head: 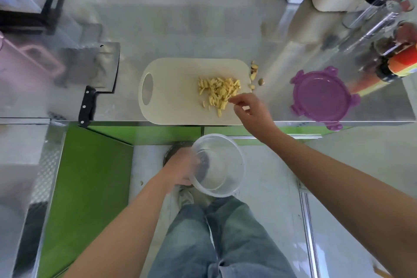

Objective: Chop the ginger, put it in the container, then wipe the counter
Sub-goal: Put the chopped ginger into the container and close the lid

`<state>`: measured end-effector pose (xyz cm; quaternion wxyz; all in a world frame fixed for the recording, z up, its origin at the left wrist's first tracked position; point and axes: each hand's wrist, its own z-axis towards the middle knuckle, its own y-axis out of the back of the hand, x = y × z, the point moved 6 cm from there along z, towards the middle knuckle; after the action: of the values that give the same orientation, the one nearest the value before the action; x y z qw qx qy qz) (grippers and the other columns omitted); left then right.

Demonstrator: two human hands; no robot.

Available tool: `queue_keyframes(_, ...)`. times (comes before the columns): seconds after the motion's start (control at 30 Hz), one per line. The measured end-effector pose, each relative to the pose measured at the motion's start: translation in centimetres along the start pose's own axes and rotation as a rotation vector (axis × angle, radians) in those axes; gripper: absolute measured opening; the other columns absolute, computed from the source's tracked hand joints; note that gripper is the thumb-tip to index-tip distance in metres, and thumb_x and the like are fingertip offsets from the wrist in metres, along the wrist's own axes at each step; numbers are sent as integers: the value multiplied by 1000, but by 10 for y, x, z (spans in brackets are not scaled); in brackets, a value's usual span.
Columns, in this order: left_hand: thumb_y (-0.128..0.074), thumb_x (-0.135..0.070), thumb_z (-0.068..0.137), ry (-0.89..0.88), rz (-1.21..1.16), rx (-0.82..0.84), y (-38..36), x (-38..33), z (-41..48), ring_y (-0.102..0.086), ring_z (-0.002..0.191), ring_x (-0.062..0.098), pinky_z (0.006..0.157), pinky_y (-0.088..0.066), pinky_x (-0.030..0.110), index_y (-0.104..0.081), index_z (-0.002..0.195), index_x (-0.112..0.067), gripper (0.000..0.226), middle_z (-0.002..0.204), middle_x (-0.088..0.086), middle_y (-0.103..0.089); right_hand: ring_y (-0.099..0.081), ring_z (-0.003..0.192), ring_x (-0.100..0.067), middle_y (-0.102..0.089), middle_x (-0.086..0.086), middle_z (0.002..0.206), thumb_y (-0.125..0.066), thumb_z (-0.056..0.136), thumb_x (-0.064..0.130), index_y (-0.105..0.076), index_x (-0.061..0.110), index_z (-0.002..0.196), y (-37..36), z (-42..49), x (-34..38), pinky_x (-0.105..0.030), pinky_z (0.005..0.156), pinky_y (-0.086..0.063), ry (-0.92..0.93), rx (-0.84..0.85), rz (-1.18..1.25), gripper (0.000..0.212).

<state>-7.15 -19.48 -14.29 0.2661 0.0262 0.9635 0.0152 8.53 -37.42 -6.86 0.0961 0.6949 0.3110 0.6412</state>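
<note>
A big knife [106, 67] lies on the shiny tabletop [180, 29] at the left. Next is a white cutting board [171, 88]. The left hand [180, 169] holds a clear container [234, 171] by its side, below the tabletop's front edge. The chopped ginger [218, 90] sits in a pile on the board. The right hand [255, 113] pinches a bit at the pile's edge. Ginger scraps [254, 72] lie just beside the board. A purple lid [322, 97] lies farther right.

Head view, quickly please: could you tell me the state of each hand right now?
Left hand: grips the clear container.
Right hand: pinches chopped ginger on the cutting board.
</note>
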Motion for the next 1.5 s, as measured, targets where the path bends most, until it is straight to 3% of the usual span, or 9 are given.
queue_keyframes(0.17, -53, -23, 91, 11, -10, 13, 3, -4, 13, -67, 92, 25, 75, -59, 41, -51, 121, -22, 30, 109, 6, -61, -34, 134, -30, -32, -9, 149, -61, 81, 34, -46, 20, 138, -18, 37, 3, -43, 110, -28, 175, 53, -288, 61)
queue_keyframes(0.33, -54, -22, 92, 3, -54, 16, 9, -3, 18, -67, 94, 26, 77, -59, 42, -51, 120, -24, 29, 105, 3, -62, -4, 147, -27, 4, -10, 159, -70, 69, 63, -4, 21, 153, -37, 40, -7, -47, 112, -13, 174, 70, -429, 115)
queue_keyframes(0.43, -54, -20, 91, 14, -55, 6, 14, 1, 19, -67, 94, 27, 80, -58, 44, -50, 117, -26, 27, 104, 5, -62, -20, 142, -29, -15, -13, 156, -73, 69, 52, -23, 15, 149, -37, 21, 4, -43, 111, -21, 291, -22, -430, 102)
queue_keyframes(0.57, -55, -19, 90, 9, -44, 1, 16, 1, 18, -67, 91, 27, 78, -59, 43, -51, 118, -25, 29, 103, 6, -62, -48, 124, -29, -50, -9, 137, -77, 73, 15, -57, 13, 126, -73, -15, 16, -45, 99, -45, 565, 187, -557, 57)
queue_keyframes(0.73, -57, -19, 89, -10, -56, -11, 20, 0, 16, -68, 92, 29, 76, -59, 43, -54, 115, -24, 26, 103, 7, -62, -64, 106, -27, -65, -7, 122, -74, 57, -15, -68, 8, 113, -95, -9, 11, -38, 75, -57, 561, 130, -681, 61)
queue_keyframes(0.93, -57, -19, 89, -7, -91, -33, 32, 10, 16, -68, 92, 29, 78, -59, 45, -55, 109, -27, 21, 101, 5, -62, -63, 75, -23, -71, 0, 102, -75, 55, -16, -71, 10, 96, -99, -4, 16, -29, 50, -52, 653, 85, -750, 49)
queue_keyframes(1.2, -56, -20, 90, -26, -149, -7, 35, 11, 16, -67, 96, 31, 76, -59, 44, -56, 96, -34, 15, 108, 6, -62, -67, 90, -21, -71, -2, 110, -77, 66, -6, -73, 13, 100, -113, -38, 13, -31, 61, -57, 732, 135, -730, 39)
queue_keyframes(1.33, -56, -21, 91, -40, -163, 13, 32, 10, 17, -67, 97, 33, 76, -59, 43, -56, 98, -32, 13, 105, 7, -59, -61, 104, -24, -65, -6, 121, -67, 82, 13, -67, 12, 112, -92, -31, 25, -37, 90, -51, 763, 127, -615, 30)
queue_keyframes(1.5, -55, -23, 93, -32, -166, 51, 26, 6, 19, -67, 92, 31, 74, -59, 41, -54, 108, -30, 17, 107, 11, -58, -40, 132, -27, -42, -10, 146, -52, 94, 25, -52, 12, 133, -44, 19, 15, -35, 107, -33, 348, -81, -405, 42)
